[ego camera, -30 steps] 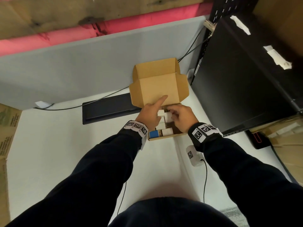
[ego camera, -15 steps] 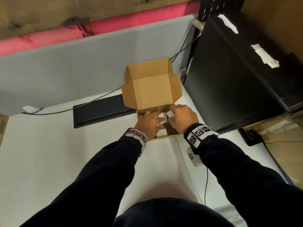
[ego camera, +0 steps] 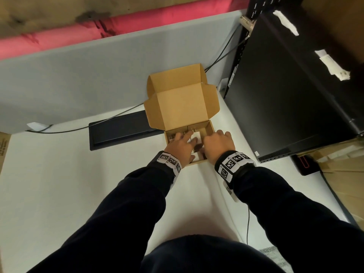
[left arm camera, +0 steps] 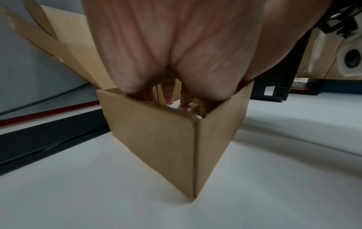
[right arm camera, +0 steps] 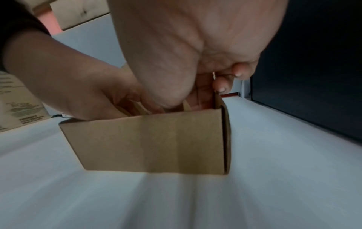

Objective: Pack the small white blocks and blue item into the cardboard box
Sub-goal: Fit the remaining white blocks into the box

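The cardboard box [ego camera: 210, 127] stands on the white table with its lid folded up and back. My left hand [ego camera: 180, 146] reaches into it with straight fingers, whose fingertips [left arm camera: 185, 103] press on the white blocks [ego camera: 196, 139]. My right hand [ego camera: 218, 142] is over the box's right side. Its fingers curl down inside the box [right arm camera: 156, 139] and pinch a white block next to the left hand [right arm camera: 78, 93]. Two of its fingers stay curled outside the wall. The blue item is hidden under my left hand. One white block [left arm camera: 176, 107] shows over the box's near corner [left arm camera: 156, 139].
A large black case [ego camera: 285, 95] stands close to the right of the box. A black strip [ego camera: 118, 131] lies behind it on the left, and a grey partition [ego camera: 78, 75] closes the back. A cable [ego camera: 248, 223] runs down from my right wrist. Cardboard [ego camera: 4, 146] sits at the left edge.
My left hand has dropped from pointing at the lid to pressing flat inside the box, covering the blue item. The right hand has lowered its white block deeper into the box.
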The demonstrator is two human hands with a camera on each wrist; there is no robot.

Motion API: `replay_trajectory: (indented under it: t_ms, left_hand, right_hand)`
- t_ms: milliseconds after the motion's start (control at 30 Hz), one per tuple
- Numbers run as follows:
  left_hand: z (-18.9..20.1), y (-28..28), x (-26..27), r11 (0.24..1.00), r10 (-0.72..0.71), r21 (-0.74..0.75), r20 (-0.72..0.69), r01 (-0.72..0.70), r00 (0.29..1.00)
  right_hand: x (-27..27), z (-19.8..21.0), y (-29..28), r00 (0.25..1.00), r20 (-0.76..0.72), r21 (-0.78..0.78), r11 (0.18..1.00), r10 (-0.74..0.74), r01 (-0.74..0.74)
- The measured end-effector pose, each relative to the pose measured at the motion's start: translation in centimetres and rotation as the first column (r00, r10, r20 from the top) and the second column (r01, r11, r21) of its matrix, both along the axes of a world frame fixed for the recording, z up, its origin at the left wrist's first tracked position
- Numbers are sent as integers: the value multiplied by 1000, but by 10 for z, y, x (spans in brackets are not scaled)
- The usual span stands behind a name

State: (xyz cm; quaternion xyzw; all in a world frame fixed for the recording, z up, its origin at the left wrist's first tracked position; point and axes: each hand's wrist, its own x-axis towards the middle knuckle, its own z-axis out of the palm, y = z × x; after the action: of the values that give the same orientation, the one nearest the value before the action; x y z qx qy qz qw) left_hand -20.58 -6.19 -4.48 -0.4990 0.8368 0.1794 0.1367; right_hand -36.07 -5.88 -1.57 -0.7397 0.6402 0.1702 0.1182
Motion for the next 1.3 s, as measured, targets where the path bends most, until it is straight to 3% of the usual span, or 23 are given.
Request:
replay_trajectory:
  t_ms: [233,467,1033,1300]
  left_hand:
    - [3,-3,0,999,16,43,-10,-16,1000]
    - [5,-6,1,998,11,61,5,-11,1000]
    - [3,-2,2,998,48,47,-15,-47,999]
    - [1,-1,1,998,59,33,-15,-59,998]
  right_hand:
    - [7,6,-2,998,4,-14,998,-59,59]
    - [-11,10,-7,997,62,81,996,40,-45]
    - [-12,-11,-5,997,26,-10,997,75,-74]
    - [-6,-12,-2,999,42,38,999,2,-3]
